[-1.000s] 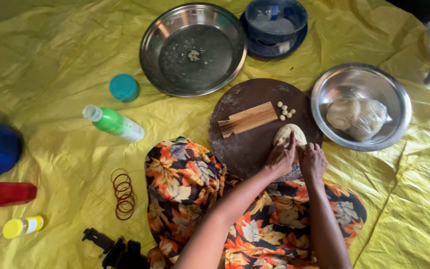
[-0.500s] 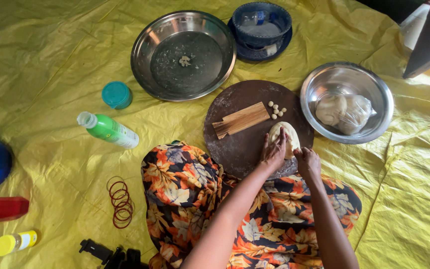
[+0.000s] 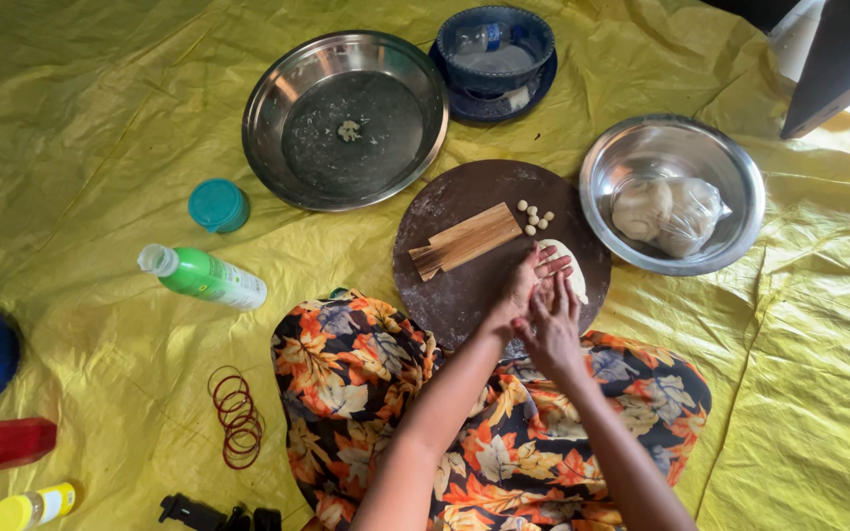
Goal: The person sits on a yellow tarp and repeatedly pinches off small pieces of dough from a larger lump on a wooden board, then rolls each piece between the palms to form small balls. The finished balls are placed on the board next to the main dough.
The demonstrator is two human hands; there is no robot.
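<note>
1. Head view: both hands meet over a flattened dough piece (image 3: 570,267) lying at the right edge of the round brown rolling board (image 3: 464,285).
2. Left hand (image 3: 525,283) lies just left of the dough, fingers (image 3: 553,264) spread flat, tips resting on its left part; they grip nothing.
3. Right hand (image 3: 551,324) sits nearer the body, partly overlapping the left hand, fingers extended toward the dough's near end; whether they press it, cannot tell.
4. Dough's long axis runs away from the body, slightly tilted right; it lies ahead of and to the right of both sets of fingertips. Left hand is nearer.
5. Small dough balls (image 3: 533,216) sit just beyond the dough; wooden sticks (image 3: 466,241) lie to the left on the board, apart from the hands.
6. Steel bowl (image 3: 740,167) with bagged dough (image 3: 666,208) stands right of the board; large steel plate (image 3: 268,98) beyond it on the left.
7. Everything rests on a yellow sheet (image 3: 100,128) on the floor.
</note>
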